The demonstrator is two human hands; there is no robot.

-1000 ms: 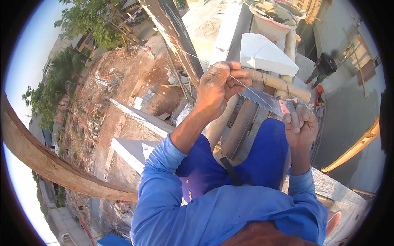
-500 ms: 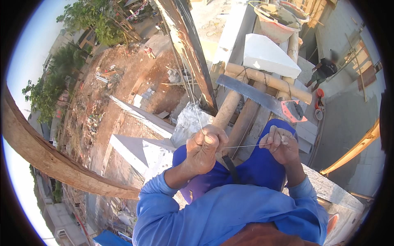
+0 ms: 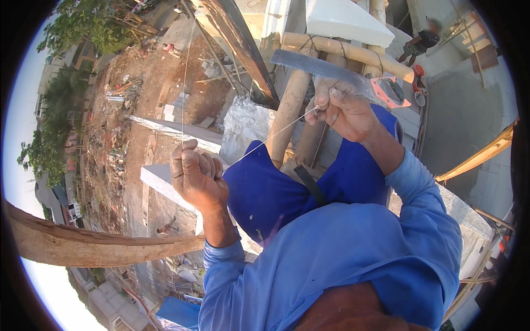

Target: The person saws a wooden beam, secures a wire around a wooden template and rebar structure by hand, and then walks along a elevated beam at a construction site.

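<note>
A thin pale string [image 3: 277, 133] stretches between my two hands. My left hand [image 3: 197, 172] is closed on it, out to the left of my knee, and the string also runs from this hand up past the wooden post. Higher and to the right, my right hand [image 3: 346, 110] pinches the other part of the string between thumb and fingers. Just beyond my right hand, a handsaw [image 3: 331, 70] with an orange and black handle rests across the bamboo poles [image 3: 295, 110]. The string's far end is hard to make out.
A rough wooden post [image 3: 237, 41] leans up ahead. A curved timber [image 3: 105, 249] crosses at left. A white block [image 3: 348, 22] lies beyond the lashed bamboo. Far below on the left is rubble-strewn ground [image 3: 132, 165]. Another person [image 3: 422, 43] stands below at right.
My left hand has moved left and my right hand up and left, so the string between them is longer and slanted. The view has shifted, bringing the saw higher in the picture.
</note>
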